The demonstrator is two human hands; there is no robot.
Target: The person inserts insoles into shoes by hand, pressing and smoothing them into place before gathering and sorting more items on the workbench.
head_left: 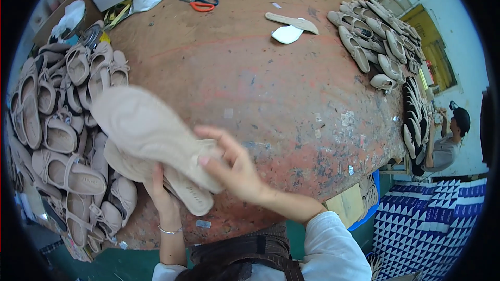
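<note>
Over the near left of the table, my right hand [234, 169] pinches the narrow heel end of a beige insole [140, 122], thumb on top. The insole is slightly blurred, with its wide end pointing up and left over a heap of beige shoes [75, 174]. Beneath it lies a small stack of similar insoles [194, 198], a print showing at one heel. My left hand [162, 195], with a bracelet on the wrist, grips this stack from below; most of its fingers are hidden by the insoles.
Orange-and-black scissors [204, 4] lie at the far side of the stained table [245, 93]. A beige insole [297, 22] and a white piece [286, 35] rest at far centre. More beige shoes [380, 36] are piled far right. A blue crate [371, 208] stands beside the table; a person [448, 140] works beyond.
</note>
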